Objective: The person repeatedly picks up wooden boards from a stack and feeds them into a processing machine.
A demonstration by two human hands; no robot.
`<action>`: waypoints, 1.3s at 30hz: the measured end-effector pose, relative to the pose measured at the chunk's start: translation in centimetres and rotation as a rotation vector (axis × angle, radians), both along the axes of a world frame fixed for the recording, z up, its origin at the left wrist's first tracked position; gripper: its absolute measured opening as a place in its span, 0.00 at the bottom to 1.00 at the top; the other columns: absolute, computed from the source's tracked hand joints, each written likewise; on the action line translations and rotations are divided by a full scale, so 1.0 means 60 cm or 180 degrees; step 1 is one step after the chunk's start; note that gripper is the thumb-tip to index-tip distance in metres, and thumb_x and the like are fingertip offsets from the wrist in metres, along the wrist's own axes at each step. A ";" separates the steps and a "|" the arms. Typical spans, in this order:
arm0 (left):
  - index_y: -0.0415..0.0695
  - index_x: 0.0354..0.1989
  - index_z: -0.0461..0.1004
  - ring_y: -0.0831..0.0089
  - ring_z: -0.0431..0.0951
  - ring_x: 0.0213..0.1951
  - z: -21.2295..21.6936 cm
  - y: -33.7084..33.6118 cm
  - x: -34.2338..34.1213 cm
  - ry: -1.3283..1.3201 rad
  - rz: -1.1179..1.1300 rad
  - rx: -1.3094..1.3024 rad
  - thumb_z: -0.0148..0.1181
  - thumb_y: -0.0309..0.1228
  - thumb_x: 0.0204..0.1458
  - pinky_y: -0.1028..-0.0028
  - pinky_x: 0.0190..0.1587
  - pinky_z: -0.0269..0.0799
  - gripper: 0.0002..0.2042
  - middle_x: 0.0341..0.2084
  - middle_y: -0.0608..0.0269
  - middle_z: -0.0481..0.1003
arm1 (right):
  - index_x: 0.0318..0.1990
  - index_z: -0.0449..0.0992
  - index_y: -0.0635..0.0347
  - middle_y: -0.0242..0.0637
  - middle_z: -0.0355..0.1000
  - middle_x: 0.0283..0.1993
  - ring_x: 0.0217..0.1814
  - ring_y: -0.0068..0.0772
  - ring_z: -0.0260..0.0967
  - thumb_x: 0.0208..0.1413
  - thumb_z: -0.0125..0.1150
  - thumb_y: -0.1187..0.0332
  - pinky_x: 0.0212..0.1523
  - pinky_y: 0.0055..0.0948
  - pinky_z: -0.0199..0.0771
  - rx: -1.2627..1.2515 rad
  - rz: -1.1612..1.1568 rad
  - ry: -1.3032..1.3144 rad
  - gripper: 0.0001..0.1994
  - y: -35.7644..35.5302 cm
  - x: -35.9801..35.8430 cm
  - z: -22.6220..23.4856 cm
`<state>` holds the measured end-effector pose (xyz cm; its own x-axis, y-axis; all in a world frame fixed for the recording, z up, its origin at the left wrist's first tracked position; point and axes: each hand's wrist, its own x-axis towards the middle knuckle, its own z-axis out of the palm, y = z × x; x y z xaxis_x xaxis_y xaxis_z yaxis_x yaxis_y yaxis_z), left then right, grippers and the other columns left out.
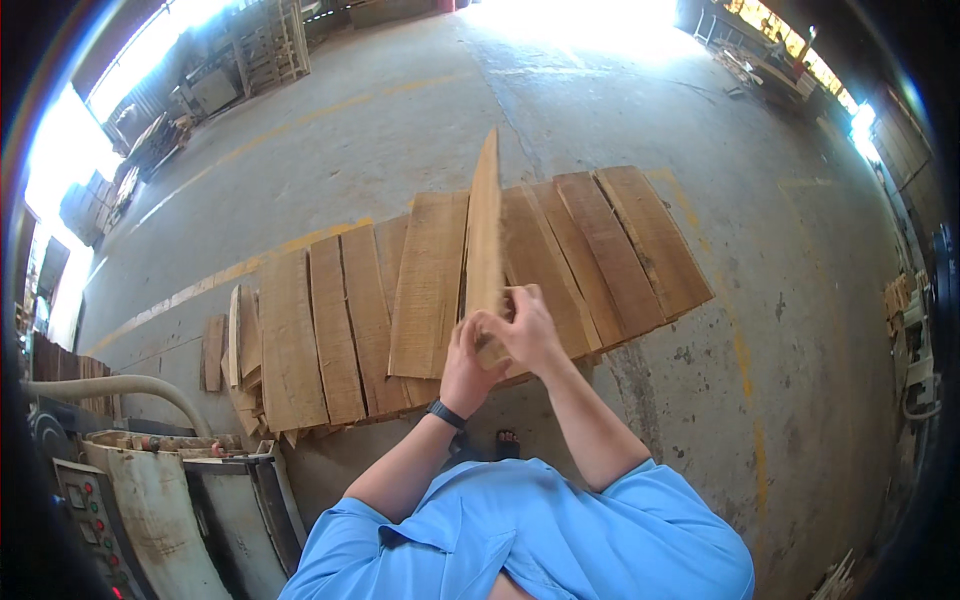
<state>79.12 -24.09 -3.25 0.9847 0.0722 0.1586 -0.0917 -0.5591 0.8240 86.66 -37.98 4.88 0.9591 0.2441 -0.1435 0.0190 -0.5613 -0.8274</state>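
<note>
A narrow wooden board stands tilted up on its edge between my hands, its far end pointing away from me. My left hand, with a dark band on the wrist, is closed round the board's near end. My right hand grips the same end from the right side, its fingers bent over the edge. Below lies a row of flat planks side by side; a wide light plank is just left of the held board, and a browner plank lies to its right.
At the lower left stands a worn machine with a button panel and a pale hose. Short wood offcuts lean at the row's left end. Pallets and stacked timber stand far left. Yellow lines mark the concrete floor.
</note>
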 end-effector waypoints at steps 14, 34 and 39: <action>0.46 0.56 0.71 0.64 0.84 0.44 -0.068 0.188 -0.021 0.0199 0.1660 -0.3590 0.65 0.22 0.59 0.62 0.38 0.88 0.18 0.47 0.60 0.79 | 0.72 0.63 0.67 0.56 0.62 0.69 0.73 0.55 0.60 0.59 0.69 0.48 0.72 0.44 0.62 0.0271 0.0902 0.0362 0.41 0.011 -0.063 -0.144; 0.43 0.60 0.71 0.57 0.81 0.56 -0.112 0.096 -0.269 0.0577 0.1848 -0.5249 0.63 0.26 0.62 0.48 0.58 0.81 0.18 0.55 0.55 0.79 | 0.71 0.57 0.57 0.52 0.64 0.71 0.69 0.50 0.69 0.62 0.62 0.73 0.69 0.47 0.73 0.4137 -0.0101 0.3137 0.31 -0.078 -0.143 -0.254; 0.42 0.61 0.70 0.56 0.81 0.56 -0.116 0.080 -0.293 0.0450 0.1867 -0.5415 0.62 0.25 0.62 0.47 0.59 0.80 0.19 0.56 0.52 0.78 | 0.70 0.54 0.57 0.54 0.62 0.72 0.70 0.52 0.69 0.63 0.57 0.78 0.68 0.48 0.77 0.4369 0.0091 0.2782 0.29 -0.075 -0.159 -0.221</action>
